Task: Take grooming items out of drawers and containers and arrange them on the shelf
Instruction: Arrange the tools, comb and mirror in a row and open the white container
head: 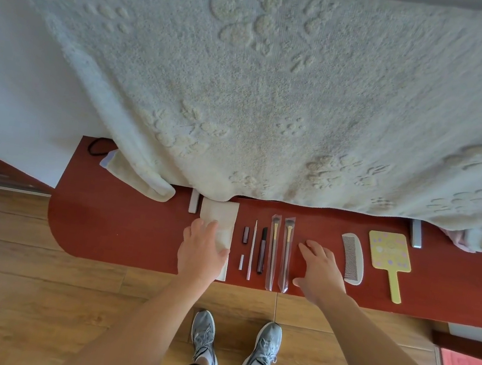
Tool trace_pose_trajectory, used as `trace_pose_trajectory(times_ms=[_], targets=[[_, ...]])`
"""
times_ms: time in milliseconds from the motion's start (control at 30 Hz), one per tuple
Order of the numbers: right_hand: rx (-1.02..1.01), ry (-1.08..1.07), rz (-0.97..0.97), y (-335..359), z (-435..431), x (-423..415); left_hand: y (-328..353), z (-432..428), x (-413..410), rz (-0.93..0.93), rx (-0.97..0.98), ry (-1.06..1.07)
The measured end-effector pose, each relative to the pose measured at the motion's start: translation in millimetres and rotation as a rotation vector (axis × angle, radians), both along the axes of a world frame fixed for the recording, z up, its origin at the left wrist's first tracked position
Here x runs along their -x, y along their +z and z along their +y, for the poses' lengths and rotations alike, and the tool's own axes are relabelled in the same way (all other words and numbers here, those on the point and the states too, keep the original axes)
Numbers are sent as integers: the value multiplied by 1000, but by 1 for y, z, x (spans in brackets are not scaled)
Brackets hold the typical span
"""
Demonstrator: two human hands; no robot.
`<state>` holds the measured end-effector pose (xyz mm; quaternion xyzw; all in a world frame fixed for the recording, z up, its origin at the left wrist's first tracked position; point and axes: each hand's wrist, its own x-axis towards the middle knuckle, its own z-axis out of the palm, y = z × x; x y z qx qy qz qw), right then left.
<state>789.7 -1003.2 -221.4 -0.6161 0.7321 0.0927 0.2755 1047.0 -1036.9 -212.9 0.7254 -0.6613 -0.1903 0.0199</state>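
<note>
Shelf (123,228): matt and smooth, I'd say.
Towel (275,95): rough, nubbly cloth.
Brush sleeves (271,257): clear glossy plastic.
Comb (352,261): smooth plastic.
Floor (37,278): wood.

On shelf (123,228), left to right: folded cloth (223,213), tubes (245,234), stick (252,251), pen (262,251), two sleeved brushes (271,253), comb (352,259), hand mirror (389,251); towel (275,95) hanging behind.

No words, brands or numbers can be read anywhere; the print on the yellow hand mirror (389,251) is too blurred to make out.
</note>
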Motion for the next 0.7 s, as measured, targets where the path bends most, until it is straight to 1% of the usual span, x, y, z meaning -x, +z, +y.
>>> trace_pose_trajectory(times_ms=[700], targets=[[-2,-23,-6,-1,0,0,-8,-1,-3,25,-10,-24]])
